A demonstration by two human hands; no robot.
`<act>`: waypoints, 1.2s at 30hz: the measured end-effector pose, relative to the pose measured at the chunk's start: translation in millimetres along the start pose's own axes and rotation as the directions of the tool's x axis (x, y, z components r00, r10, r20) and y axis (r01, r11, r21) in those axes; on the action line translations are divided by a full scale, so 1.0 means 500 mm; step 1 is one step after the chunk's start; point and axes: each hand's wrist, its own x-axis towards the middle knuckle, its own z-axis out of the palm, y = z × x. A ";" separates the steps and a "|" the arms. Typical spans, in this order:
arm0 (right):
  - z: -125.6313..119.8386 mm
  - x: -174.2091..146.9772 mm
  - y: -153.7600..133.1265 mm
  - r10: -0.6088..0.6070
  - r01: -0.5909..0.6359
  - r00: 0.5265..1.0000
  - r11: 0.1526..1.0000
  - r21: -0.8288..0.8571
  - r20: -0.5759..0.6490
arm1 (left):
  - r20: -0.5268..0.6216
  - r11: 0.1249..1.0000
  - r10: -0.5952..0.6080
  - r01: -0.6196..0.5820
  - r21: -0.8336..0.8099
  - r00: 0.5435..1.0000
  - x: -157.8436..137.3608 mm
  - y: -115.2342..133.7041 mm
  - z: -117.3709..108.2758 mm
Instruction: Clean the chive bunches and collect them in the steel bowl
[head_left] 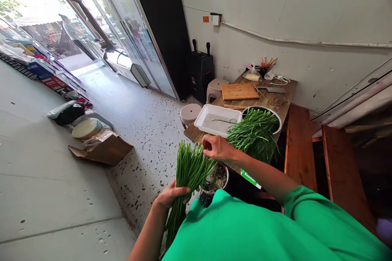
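My left hand [174, 194] is wrapped round a thick bunch of garlic chives [191, 167], with the pale cut ends up and the green leaves hanging down. My right hand [216, 147] is at the upper right side of the bunch, its fingers curled into a pinch. What lies between those fingertips is too small to make out. Beyond the right hand, a large heap of garlic chives [255, 130] spills over a round basin [279, 124] on the wooden table [284, 102]. A white plastic tray [200, 121] with a few thin strands in it stands beside the heap.
Below my hands is a bucket [227, 177] of plant scraps. A cutting board [240, 91] and a cleaver [275, 89] lie farther back on the table. Stools [190, 112], a black speaker [200, 73], wooden benches [300, 147] and a cardboard box [104, 149] stand around.
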 end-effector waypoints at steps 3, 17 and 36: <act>0.007 0.006 0.011 0.061 -0.058 0.998 0.994 0.093 -0.029 | -0.041 1.000 0.005 -0.005 -0.004 0.999 -0.002 -0.002 -0.003; 0.037 0.001 0.016 -0.010 0.011 0.998 1.000 -0.014 0.067 | -0.130 0.998 -0.012 0.020 0.059 0.991 -0.025 -0.008 -0.016; 0.120 0.024 0.001 0.148 -0.149 0.989 0.988 -0.048 -0.022 | -0.122 0.997 0.006 0.003 0.075 0.993 -0.061 -0.013 -0.109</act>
